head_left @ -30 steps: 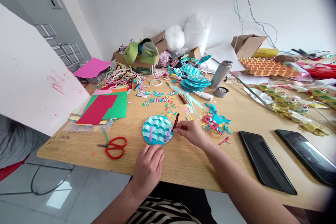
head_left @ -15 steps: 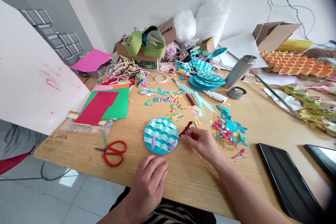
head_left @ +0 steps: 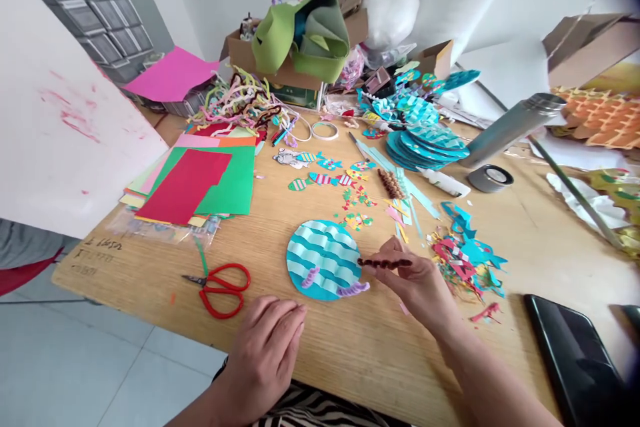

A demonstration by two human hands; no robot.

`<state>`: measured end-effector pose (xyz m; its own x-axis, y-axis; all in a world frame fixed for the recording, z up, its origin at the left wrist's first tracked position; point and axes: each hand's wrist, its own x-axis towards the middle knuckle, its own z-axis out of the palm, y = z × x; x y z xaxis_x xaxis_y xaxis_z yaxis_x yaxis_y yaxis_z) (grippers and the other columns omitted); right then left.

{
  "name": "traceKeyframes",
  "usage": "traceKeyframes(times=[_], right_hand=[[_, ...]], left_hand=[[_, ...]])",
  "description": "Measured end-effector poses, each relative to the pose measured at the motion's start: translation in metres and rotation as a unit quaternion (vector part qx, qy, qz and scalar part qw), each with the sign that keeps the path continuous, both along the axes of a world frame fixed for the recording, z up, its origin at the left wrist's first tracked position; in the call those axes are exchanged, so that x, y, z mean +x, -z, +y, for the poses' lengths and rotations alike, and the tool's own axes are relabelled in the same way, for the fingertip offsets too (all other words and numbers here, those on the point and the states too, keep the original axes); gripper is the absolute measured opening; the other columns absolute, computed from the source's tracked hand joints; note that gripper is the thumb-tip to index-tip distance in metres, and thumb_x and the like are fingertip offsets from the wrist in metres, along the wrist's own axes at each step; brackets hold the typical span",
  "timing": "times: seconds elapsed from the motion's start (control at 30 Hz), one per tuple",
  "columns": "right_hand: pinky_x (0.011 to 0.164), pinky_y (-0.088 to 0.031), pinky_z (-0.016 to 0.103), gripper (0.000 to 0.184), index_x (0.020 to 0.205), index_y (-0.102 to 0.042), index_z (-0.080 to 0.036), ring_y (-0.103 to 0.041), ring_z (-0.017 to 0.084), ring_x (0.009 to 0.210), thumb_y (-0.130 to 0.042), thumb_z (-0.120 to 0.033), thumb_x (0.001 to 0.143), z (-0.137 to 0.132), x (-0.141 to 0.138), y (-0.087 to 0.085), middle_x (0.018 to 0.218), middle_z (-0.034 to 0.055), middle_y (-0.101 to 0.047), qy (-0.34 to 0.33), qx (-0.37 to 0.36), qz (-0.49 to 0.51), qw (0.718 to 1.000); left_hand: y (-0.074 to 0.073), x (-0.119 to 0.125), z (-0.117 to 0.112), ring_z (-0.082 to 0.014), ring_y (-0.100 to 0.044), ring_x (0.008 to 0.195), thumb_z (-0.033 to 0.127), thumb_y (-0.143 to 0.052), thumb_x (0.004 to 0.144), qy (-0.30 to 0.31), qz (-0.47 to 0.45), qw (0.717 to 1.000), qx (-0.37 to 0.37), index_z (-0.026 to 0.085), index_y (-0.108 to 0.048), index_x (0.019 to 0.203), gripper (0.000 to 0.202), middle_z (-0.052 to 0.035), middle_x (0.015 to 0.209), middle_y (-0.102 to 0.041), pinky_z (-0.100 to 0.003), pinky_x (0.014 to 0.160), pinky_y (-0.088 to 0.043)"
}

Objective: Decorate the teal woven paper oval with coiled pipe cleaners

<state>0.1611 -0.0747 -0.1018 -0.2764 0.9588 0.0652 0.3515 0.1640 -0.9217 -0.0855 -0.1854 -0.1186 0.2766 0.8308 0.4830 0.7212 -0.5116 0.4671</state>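
Observation:
A blue paper disc [head_left: 324,247] with wavy pale-aqua strips lies on the table. Two coiled lilac pipe cleaners are at its lower part: one coil [head_left: 311,277] sits left of middle, and the other coil [head_left: 353,289] reaches past the lower right edge. My right hand [head_left: 417,287] pinches a coiled brown pipe cleaner [head_left: 387,263] between thumb and fingers, its tip by the disc's right edge. My left hand [head_left: 267,347] rests on the table's front edge below the disc, fingers together and loosely bent, with nothing visible in it.
Red-handled scissors [head_left: 225,289] and stacked coloured paper [head_left: 185,187] lie left. Behind the disc are paper fish [head_left: 323,179], more brown coils [head_left: 391,183] and a glue bottle [head_left: 443,182]. Paper scraps [head_left: 470,247], a steel flask [head_left: 515,130] and a black phone [head_left: 570,347] are right.
The brown pipe cleaner has turned from slanting upward to nearly level in my right hand. The view has shifted closer, and the lilac coils show at a different slant. My left hand stays resting.

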Motion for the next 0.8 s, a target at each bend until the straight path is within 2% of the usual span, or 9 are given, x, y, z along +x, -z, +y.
traceKeyframes(times=[0.13, 0.23, 0.5, 0.8], right_hand=[[0.058, -0.041, 0.029, 0.017, 0.080, -0.075, -0.024, -0.051, 0.017, 0.072, -0.068, -0.038, 0.074, 0.006, -0.007, -0.003, 0.079, 0.0042, -0.054, 0.003, 0.006, -0.031, 0.999], [0.060, -0.043, 0.029, 0.016, 0.079, -0.075, -0.024, -0.051, 0.017, 0.073, -0.069, -0.038, 0.074, 0.011, -0.015, -0.002, 0.080, 0.0044, -0.054, -0.001, 0.005, -0.035, 0.999], [0.064, -0.039, 0.030, 0.011, 0.076, -0.075, -0.025, -0.048, 0.017, 0.074, -0.067, -0.033, 0.077, 0.015, -0.027, 0.003, 0.073, 0.0019, -0.048, -0.024, 0.011, -0.077, 0.997], [0.062, -0.037, 0.032, 0.030, 0.053, -0.065, -0.020, -0.046, 0.018, 0.073, -0.064, -0.038, 0.077, 0.017, -0.031, 0.002, 0.071, 0.0028, -0.046, -0.033, 0.008, -0.116, 0.993]], left_hand=[[0.000, -0.002, 0.003, -0.0206, -0.053, 0.092, 0.005, -0.054, 0.081, -0.026, 0.017, 0.999, -0.019, 0.015, -0.058, 0.112, 0.033, -0.0096, 0.102, -0.062, -0.037, 0.082, -0.046], [0.001, -0.002, 0.005, -0.0220, -0.052, 0.095, 0.008, -0.054, 0.081, -0.037, 0.032, 0.998, -0.025, 0.017, -0.060, 0.111, 0.032, -0.0098, 0.105, -0.061, -0.038, 0.083, -0.046], [0.005, -0.005, 0.008, -0.0245, -0.049, 0.102, 0.010, -0.054, 0.081, -0.020, 0.061, 0.997, -0.034, 0.017, -0.059, 0.115, 0.035, -0.0111, 0.116, -0.058, -0.040, 0.085, -0.045], [0.004, -0.004, 0.009, -0.0249, -0.050, 0.102, 0.011, -0.054, 0.081, -0.019, 0.064, 0.997, -0.031, 0.016, -0.060, 0.115, 0.034, -0.0090, 0.118, -0.060, -0.040, 0.086, -0.045]])
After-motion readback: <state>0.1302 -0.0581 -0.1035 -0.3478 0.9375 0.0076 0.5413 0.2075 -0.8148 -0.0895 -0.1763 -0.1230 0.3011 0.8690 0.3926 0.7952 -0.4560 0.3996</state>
